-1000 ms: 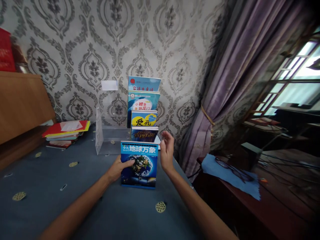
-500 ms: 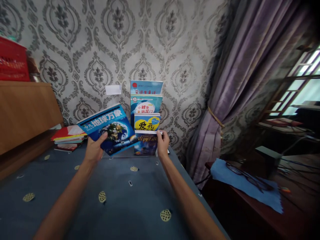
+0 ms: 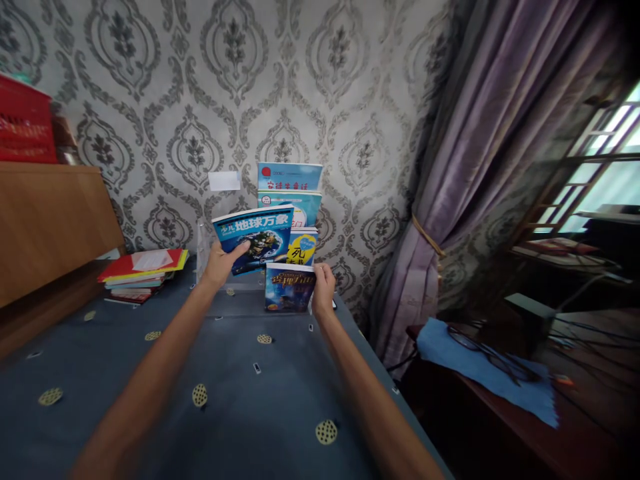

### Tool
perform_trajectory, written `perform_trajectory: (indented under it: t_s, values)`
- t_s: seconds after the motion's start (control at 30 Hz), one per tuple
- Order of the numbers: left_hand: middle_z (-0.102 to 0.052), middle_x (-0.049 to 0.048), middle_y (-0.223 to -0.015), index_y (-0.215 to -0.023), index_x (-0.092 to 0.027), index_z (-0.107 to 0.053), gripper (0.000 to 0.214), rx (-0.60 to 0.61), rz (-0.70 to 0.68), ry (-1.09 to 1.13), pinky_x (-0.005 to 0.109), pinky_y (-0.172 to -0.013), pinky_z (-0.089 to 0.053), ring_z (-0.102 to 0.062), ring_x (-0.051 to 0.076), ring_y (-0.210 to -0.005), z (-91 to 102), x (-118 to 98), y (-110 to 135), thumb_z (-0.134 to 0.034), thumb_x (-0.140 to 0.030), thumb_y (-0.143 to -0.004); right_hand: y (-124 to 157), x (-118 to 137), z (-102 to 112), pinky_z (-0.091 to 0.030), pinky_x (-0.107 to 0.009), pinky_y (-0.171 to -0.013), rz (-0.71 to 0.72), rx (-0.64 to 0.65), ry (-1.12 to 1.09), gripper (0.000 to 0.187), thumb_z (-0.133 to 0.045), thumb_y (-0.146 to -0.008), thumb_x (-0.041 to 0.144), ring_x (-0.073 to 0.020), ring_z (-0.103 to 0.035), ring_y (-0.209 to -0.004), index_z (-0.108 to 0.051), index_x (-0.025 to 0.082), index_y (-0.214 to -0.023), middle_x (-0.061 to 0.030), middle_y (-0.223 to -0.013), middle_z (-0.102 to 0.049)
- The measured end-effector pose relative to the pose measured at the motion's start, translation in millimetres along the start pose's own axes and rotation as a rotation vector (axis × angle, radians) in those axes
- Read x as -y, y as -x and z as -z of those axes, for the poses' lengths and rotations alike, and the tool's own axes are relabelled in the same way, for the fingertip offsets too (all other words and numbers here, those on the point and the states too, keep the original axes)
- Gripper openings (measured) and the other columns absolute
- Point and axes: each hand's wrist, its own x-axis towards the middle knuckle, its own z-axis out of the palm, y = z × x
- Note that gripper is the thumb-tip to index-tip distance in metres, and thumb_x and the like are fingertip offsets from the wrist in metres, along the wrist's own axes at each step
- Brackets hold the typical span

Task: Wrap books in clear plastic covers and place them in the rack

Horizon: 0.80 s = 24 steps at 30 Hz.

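My left hand point(image 3: 220, 263) grips a blue book with an Earth picture point(image 3: 256, 237) by its lower left corner and holds it up in front of a clear tiered rack point(image 3: 201, 257). The rack's right column carries several children's books, topmost a blue one point(image 3: 290, 177), lowest a dark one point(image 3: 290, 287). The Earth book covers part of the yellow book point(image 3: 303, 247) behind it. My right hand point(image 3: 323, 290) rests on the right edge of the dark book, fingers curled against it.
A stack of books with a red cover on top point(image 3: 143, 270) lies at the left on the blue cloth point(image 3: 250, 400). A wooden cabinet point(image 3: 50, 220) stands at far left. A purple curtain point(image 3: 475, 167) and a dark desk with a blue cloth point(image 3: 485, 370) are at the right.
My left hand has lifted the Earth book off the cloth, swung it left, then brought it up before the rack. My right hand has moved to the dark book's edge.
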Motion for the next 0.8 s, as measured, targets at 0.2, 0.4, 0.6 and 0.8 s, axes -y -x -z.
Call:
perform_trajectory:
  t_s: [0.2,0.4,0.6,0.8]
  values:
    - [-0.077,0.0065,-0.097,-0.091,-0.017,-0.073,0.056,0.02,0.095,0.097,0.044,-0.101,-0.052,-0.07,0.029,-0.104,-11.8,13.5,-15.3,-0.089,-0.056,-0.054,0.1,-2.2,-1.5,-0.041,-0.027,-0.074,-0.025,0.026,-0.023,0.028,-0.051,-0.081,0.049,-0.0179,-0.052,-0.081,-0.052,0.022,-0.076,0.0014,-0.079,-0.058]
    - [-0.078,0.0094,-0.099,-0.093,-0.016,-0.073,0.065,0.071,0.22,0.152,0.044,-0.102,-0.051,-0.069,0.031,-0.108,-31.3,36.7,-7.5,-0.085,-0.067,-0.055,-1.3,0.0,-0.9,-0.043,-0.028,-0.077,-0.028,0.04,-0.03,0.029,-0.051,-0.083,0.05,-0.0187,-0.055,-0.083,-0.056,0.022,-0.081,-0.0007,-0.084,-0.064]
    - [-0.078,0.0107,-0.101,-0.098,-0.014,-0.074,0.074,0.172,0.296,0.16,0.041,-0.103,-0.049,-0.067,0.031,-0.115,-45.0,64.1,8.9,-0.068,-0.08,-0.066,-5.6,1.6,1.5,-0.042,-0.029,-0.077,0.003,0.055,-0.011,0.031,-0.054,-0.08,0.052,-0.0192,-0.053,-0.082,-0.059,0.021,-0.078,-0.0001,-0.079,-0.06]
    - [-0.079,0.0098,-0.101,-0.106,-0.017,-0.074,0.079,0.232,0.31,0.179,0.04,-0.103,-0.049,-0.067,0.031,-0.116,-48.0,83.2,13.8,-0.06,-0.086,-0.068,-8.3,-1.6,3.2,-0.039,-0.027,-0.068,-0.012,0.073,-0.025,0.035,-0.05,-0.084,0.055,-0.0164,-0.045,-0.071,-0.053,0.022,-0.072,0.0018,-0.071,-0.051]
